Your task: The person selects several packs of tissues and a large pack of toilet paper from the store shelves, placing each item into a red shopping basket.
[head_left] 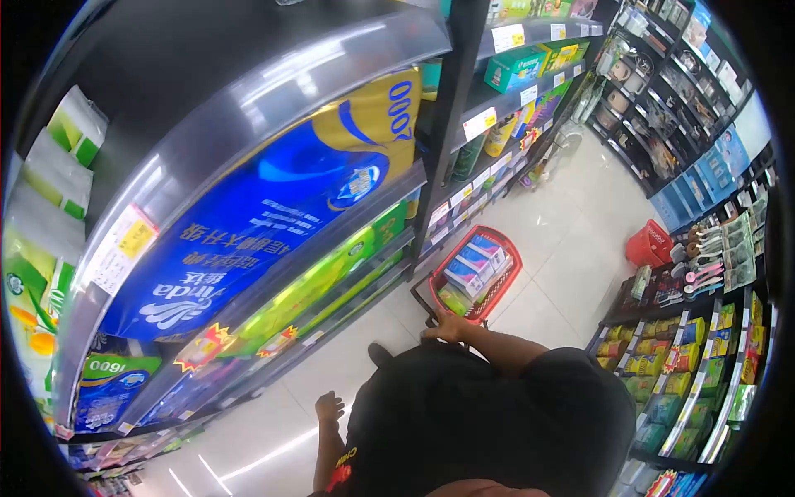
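My right hand (447, 326) is closed round the dark pull handle (423, 305) of a red shopping basket (511, 248) standing on the floor ahead of me. Inside the basket lie white, blue and purple packs (479, 265) beside a green pack (453, 299). My left hand (330, 406) hangs low at my left side, fingers loosely bent, with nothing visible in it. Nearest to that hand is the shelving on the left, which bears a large blue and gold Vinda tissue pack (273, 211), apart from my fingers.
Green packs (331, 269) fill the shelf below. Price-tagged shelves (480, 124) continue ahead on the left. Right of the tiled aisle (571, 224) stand a second red basket (648, 243), hanging brushes (704, 273) and shelves of yellow and green packages (654, 348).
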Tool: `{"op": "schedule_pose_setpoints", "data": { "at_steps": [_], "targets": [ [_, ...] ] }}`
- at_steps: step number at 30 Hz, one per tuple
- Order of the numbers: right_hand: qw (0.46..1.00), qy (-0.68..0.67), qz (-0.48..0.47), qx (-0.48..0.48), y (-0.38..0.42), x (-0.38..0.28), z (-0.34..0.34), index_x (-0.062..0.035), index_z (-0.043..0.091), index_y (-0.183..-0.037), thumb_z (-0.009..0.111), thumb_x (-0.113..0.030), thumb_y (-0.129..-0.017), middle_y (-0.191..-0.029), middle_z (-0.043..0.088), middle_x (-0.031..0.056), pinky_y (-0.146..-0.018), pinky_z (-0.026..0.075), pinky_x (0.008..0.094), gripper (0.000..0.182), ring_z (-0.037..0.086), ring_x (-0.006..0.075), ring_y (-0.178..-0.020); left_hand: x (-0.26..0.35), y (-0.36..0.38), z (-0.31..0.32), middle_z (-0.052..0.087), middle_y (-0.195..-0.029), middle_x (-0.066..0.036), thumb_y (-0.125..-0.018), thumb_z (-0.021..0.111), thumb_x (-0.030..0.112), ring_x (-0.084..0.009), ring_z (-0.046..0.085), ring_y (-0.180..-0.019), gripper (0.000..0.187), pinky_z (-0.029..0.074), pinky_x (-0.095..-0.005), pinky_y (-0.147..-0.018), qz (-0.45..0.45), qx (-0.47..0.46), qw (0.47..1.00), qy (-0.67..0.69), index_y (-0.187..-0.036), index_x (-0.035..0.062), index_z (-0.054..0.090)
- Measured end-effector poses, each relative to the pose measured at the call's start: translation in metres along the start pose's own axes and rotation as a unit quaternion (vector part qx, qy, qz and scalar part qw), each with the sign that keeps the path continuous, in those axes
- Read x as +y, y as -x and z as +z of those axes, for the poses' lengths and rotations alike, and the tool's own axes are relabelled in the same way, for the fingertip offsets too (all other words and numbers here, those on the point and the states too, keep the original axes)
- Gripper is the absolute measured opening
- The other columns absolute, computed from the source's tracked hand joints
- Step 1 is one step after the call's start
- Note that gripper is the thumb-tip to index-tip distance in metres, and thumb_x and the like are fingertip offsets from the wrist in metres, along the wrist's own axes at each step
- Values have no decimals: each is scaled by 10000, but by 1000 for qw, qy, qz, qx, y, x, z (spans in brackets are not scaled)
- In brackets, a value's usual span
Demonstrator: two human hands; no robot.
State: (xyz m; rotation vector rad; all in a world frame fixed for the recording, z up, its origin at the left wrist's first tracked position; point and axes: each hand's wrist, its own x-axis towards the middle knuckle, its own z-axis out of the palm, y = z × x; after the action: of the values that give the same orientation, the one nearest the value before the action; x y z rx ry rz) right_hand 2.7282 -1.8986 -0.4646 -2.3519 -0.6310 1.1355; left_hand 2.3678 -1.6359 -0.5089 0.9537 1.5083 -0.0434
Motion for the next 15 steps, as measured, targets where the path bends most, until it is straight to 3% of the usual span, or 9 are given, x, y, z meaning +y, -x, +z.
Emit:
{"op": "schedule_pose_setpoints", "data": {
  "at_steps": [5,8,9,12,13,15],
  "targets": [
    [1000,-13,-1,-22,11,22,-24,94,363,-1394,647,-673,-733,-1245,573,317,-996,444,435,1051,569,410,-1176,-23,8,39,649,-899,-109,-891,578,304,-193,623,-702,363,488,-330,-572,17,-29,998,-56,-1100,7,592],
    [997,-27,15,-64,26,22,-41,74,353,-1409,637,-682,-741,-1413,446,288,-1062,387,418,1048,461,388,-1305,-21,22,64,650,-918,-111,-896,577,320,-188,625,-704,401,491,-319,-568,47,-40,995,-75,-1131,-6,587],
    [997,-11,11,-73,26,27,-40,65,367,-1396,639,-682,-740,-1396,459,289,-1052,398,418,1031,476,387,-1290,-21,28,72,649,-923,-111,-898,577,324,-185,626,-705,411,491,-315,-566,59,-45,994,-83,-1136,-10,586],
    [996,29,-34,-71,21,43,-32,61,372,-1375,642,-694,-719,-1253,559,315,-982,452,457,1036,578,414,-1159,-20,54,94,648,-907,-104,-906,575,323,-183,628,-707,414,485,-305,-554,70,-24,993,-87,-1146,-14,579],
    [996,30,-38,-69,20,46,-28,61,380,-1360,644,-698,-718,-1251,553,320,-984,450,458,1028,574,419,-1161,-22,65,101,648,-903,-87,-901,578,307,-165,623,-692,366,475,-293,-547,76,-16,995,-68,-1069,-17,614],
    [996,28,-45,-66,17,50,-20,60,395,-1329,647,-704,-714,-1247,541,330,-987,448,459,1013,565,430,-1165,-45,60,100,650,-882,-108,-895,564,276,-211,625,-701,293,481,-335,-570,143,-33,972,-183,-969,-1,627]
  ]
}}
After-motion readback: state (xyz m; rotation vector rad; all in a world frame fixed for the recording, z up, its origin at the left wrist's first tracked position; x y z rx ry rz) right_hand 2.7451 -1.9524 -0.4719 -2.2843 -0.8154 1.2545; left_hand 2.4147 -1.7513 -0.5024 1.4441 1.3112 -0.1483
